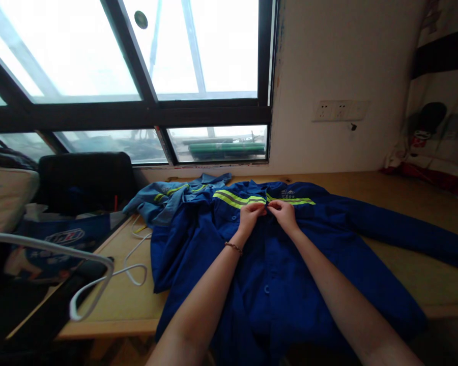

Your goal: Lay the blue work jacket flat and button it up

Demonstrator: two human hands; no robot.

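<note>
A dark blue work jacket (309,264) with yellow-green and grey reflective strips lies spread on the table, its sleeve stretched out to the right. My left hand (252,213) pinches the jacket's front edge at the chest, just below the left reflective strip. Close beside it, my right hand (283,212) pinches the opposite front edge. Fingertips of both hands almost meet at the front opening, and what lies between them is hidden. Lower on the front a button (266,289) shows. Another button (234,217) sits left of my left hand.
A lighter blue garment (156,203) lies at the jacket's upper left. White cable (127,269) runs over the table (137,305) on the left. Beyond the table's left edge are a blue bag (64,244) and a black chair back (86,178). A wall socket (339,110) is behind.
</note>
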